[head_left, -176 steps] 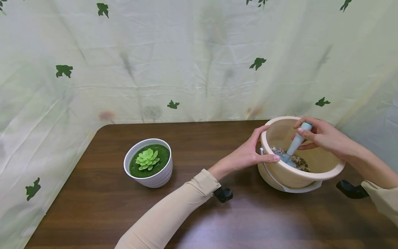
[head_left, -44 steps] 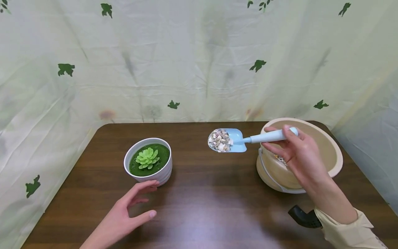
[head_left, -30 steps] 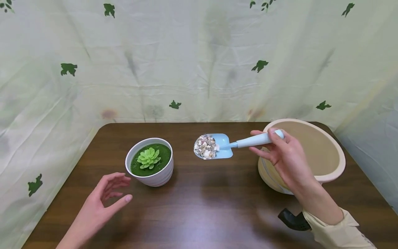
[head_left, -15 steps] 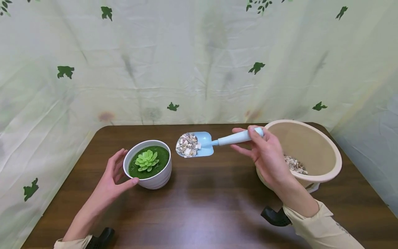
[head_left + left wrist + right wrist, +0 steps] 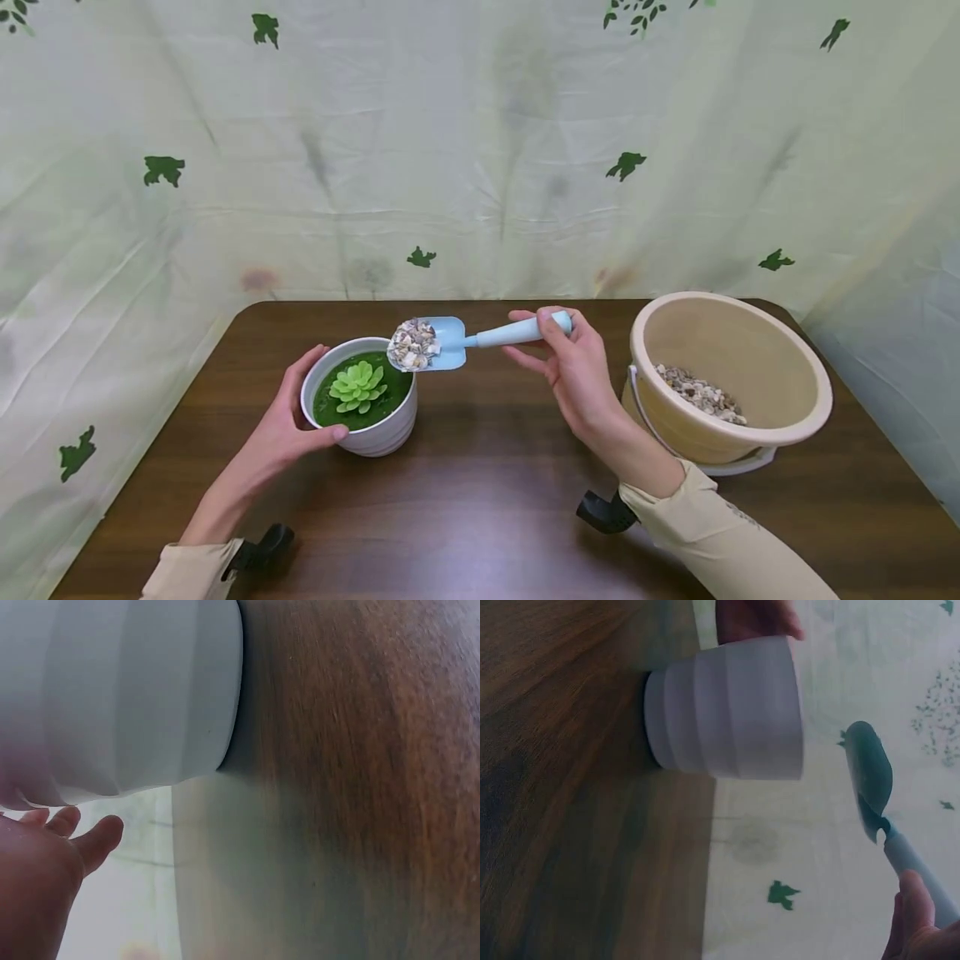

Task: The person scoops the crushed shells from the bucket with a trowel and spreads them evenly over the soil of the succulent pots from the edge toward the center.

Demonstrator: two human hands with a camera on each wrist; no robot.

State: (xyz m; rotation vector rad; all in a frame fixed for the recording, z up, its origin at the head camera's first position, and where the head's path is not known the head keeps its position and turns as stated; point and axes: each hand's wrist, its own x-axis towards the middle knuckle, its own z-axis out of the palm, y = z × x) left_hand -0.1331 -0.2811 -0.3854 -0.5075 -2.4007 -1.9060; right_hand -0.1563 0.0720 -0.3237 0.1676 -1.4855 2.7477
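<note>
My right hand [image 5: 577,375] pinches the pale handle of a light blue garden trowel [image 5: 450,342] between thumb and fingers. On its blade lies a heap of small pebbles [image 5: 412,343]. The blade's tip overlaps the right rim of a white ribbed flower pot [image 5: 384,437] in the head view; the right wrist view shows the trowel [image 5: 870,772] above the rim. My left hand [image 5: 288,429] holds the pot's left side, its thumb at the near rim and fingers round the far side. Inside the pot, a light green succulent [image 5: 357,386] sits on a green mossy surface.
A beige bucket [image 5: 720,437] with more pebbles [image 5: 701,393] stands at the right of the brown wooden table [image 5: 480,517], its handle hanging down in front. A pale curtain with green leaf shapes [image 5: 480,150] hangs behind the table.
My right hand scooped pebbles from the bucket and has carried the trowel left to the pot's rim. My left hand left the bucket and came round the pot's left side.
</note>
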